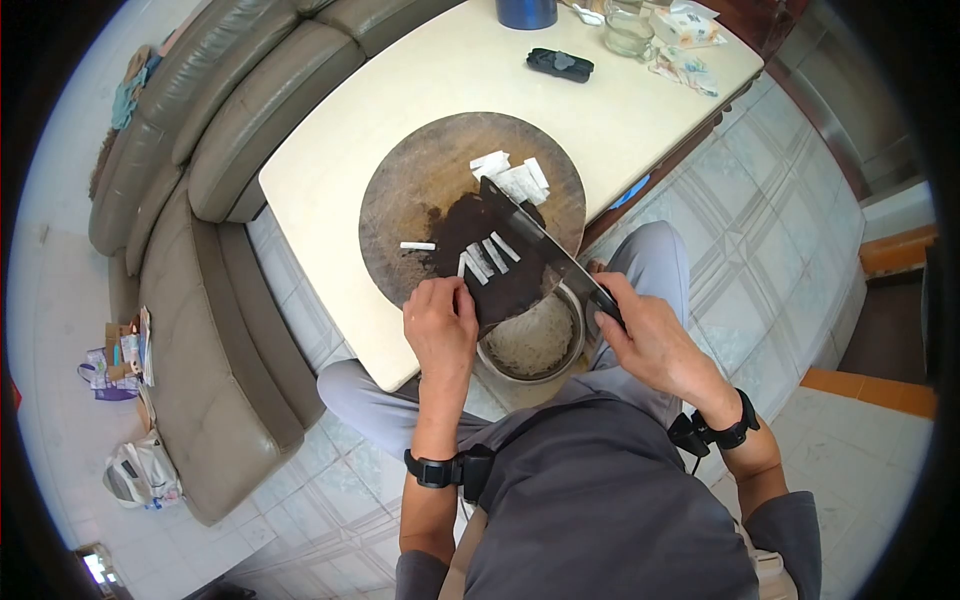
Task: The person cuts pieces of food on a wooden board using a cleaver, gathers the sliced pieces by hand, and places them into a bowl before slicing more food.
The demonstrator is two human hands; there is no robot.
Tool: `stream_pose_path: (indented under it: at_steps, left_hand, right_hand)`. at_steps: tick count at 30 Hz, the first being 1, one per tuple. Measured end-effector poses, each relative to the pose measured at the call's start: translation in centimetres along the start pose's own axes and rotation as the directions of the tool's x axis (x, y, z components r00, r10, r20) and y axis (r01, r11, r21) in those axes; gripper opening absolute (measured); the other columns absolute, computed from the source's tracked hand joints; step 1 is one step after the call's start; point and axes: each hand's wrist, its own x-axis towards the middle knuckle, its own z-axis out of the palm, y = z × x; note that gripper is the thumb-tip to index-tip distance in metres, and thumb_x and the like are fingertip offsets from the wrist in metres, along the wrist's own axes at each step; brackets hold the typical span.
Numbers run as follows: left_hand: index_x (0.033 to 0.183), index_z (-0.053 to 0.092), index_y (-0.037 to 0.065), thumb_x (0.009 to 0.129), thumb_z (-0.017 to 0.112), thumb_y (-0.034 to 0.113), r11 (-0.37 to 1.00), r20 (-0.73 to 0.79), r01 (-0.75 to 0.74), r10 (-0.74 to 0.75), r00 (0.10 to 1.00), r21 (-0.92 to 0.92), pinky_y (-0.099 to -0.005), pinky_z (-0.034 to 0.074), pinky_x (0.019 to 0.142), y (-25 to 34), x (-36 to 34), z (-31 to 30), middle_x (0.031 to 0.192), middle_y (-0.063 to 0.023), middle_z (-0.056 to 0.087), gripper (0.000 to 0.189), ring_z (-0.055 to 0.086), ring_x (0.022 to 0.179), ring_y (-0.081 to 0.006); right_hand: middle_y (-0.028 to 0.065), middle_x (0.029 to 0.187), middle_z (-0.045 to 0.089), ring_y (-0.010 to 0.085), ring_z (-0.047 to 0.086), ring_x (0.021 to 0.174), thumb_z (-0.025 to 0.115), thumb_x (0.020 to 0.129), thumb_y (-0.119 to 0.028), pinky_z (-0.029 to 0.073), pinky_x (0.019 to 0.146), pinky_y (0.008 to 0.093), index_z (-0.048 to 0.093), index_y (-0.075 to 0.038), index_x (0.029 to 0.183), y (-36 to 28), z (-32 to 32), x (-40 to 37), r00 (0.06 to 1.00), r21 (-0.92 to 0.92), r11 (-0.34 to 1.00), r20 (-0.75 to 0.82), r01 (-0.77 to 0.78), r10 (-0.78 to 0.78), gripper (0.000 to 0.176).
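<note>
My right hand is wrapped around the black handle of a kitchen knife. Its long blade slants up and left over a round wooden chopping board. With fingers bent and pinched, my left hand is at the near end of a narrow white strip; the exact contact is partly hidden. Several similar strips lie beside it on a dark patch of the board. Another strip lies apart to the left. Behind the blade is a loose pile of wider white pieces.
Below the board's near edge is a metal bowl with whitish contents. The board rests on a cream table. At its far end are a black bundle, a blue container, a glass jug and tissues. A sofa stands left.
</note>
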Motion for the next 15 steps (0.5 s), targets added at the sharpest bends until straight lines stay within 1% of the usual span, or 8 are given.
stream_pose_path:
  at_steps: [2,6,8,9,11,12,13,15]
  left_hand:
    - [0.091,0.066,0.005,0.077,0.067,0.002,0.979,0.037,0.205,-0.206,0.978,0.017,-0.0402,0.044,0.071,0.7,0.3,0.1,0.083,-0.0086,0.062,0.014,0.061,0.081,-0.0282]
    - [0.091,0.065,0.004,0.076,0.067,0.002,0.956,0.063,0.293,-0.292,0.954,-0.012,-0.0408,0.045,0.071,0.9,0.5,0.3,0.084,-0.0099,0.061,0.015,0.059,0.081,-0.0295]
    - [0.093,0.065,0.003,0.076,0.068,0.001,1.0,-0.084,0.005,-0.005,0.996,-0.007,-0.0411,0.046,0.074,1.1,0.8,0.5,0.091,-0.0112,0.061,0.018,0.059,0.086,-0.031]
    - [0.093,0.065,0.003,0.076,0.068,0.001,1.0,-0.077,0.005,-0.005,0.997,-0.008,-0.0411,0.046,0.074,1.2,1.1,0.6,0.091,-0.0112,0.061,0.018,0.059,0.086,-0.031]
    - [0.096,0.066,0.001,0.076,0.069,-0.001,0.96,-0.031,-0.255,0.253,0.967,-0.119,-0.0413,0.048,0.081,1.5,2.1,1.0,0.099,-0.0126,0.062,0.02,0.06,0.095,-0.0325]
    - [0.096,0.066,0.001,0.076,0.069,-0.001,0.959,-0.028,-0.257,0.255,0.966,-0.123,-0.0413,0.048,0.081,1.3,2.5,1.3,0.099,-0.0126,0.062,0.02,0.06,0.095,-0.0325]
    - [0.097,0.066,0.0,0.076,0.069,-0.001,0.942,0.036,-0.297,0.306,0.951,-0.156,-0.0413,0.048,0.084,1.0,2.8,1.6,0.102,-0.0128,0.063,0.021,0.06,0.099,-0.0325]
    - [0.097,0.067,-0.001,0.077,0.069,-0.001,0.919,0.12,-0.345,0.371,0.921,-0.193,-0.0414,0.047,0.089,0.6,3.1,2.1,0.105,-0.0133,0.063,0.021,0.06,0.103,-0.0326]
  right_hand:
    - [0.0265,0.079,0.061,0.0461,0.059,0.075,0.055,0.091,-0.007,0.045,0.065,0.0523,0.042,-0.001,0.123,0.0,-0.2,0.0,1.0,0.01,1.0,-0.009,0.013,-0.013,0.035]
    - [0.0264,0.08,0.061,0.0462,0.059,0.076,0.055,0.091,-0.006,0.044,0.065,0.0524,0.042,0.0,0.123,0.3,-0.2,0.1,1.0,0.006,1.0,-0.016,0.024,-0.024,0.035]
    - [0.0263,0.08,0.061,0.0463,0.059,0.075,0.055,0.091,-0.006,0.044,0.065,0.0525,0.042,0.0,0.123,0.3,-0.3,0.1,0.999,0.014,0.999,-0.026,0.034,-0.033,0.035]
    - [0.026,0.08,0.061,0.0462,0.059,0.075,0.055,0.091,-0.006,0.044,0.065,0.0525,0.042,0.0,0.123,-0.1,-0.7,-0.1,1.0,-0.02,1.0,-0.001,0.012,-0.012,0.035]
    - [0.0257,0.079,0.061,0.0462,0.059,0.074,0.055,0.091,-0.005,0.044,0.065,0.0525,0.042,0.0,0.123,-0.3,-0.8,-0.3,1.0,-0.053,0.999,0.023,-0.013,0.014,0.036]
    - [0.0253,0.079,0.061,0.046,0.059,0.074,0.055,0.09,-0.005,0.044,0.065,0.0525,0.042,0.0,0.124,-0.2,-0.7,-0.5,1.0,-0.052,0.998,0.012,0.019,-0.018,0.036]
    - [0.025,0.078,0.062,0.0458,0.059,0.073,0.055,0.09,-0.005,0.044,0.065,0.0525,0.042,0.0,0.124,-0.2,-0.7,-0.7,0.999,-0.051,0.997,-0.001,0.05,-0.05,0.037]
    - [0.0248,0.079,0.062,0.0455,0.06,0.073,0.055,0.09,-0.004,0.044,0.065,0.0524,0.041,0.0,0.124,-0.6,-1.0,-0.9,1.0,-0.045,0.999,0.013,0.015,-0.015,0.037]
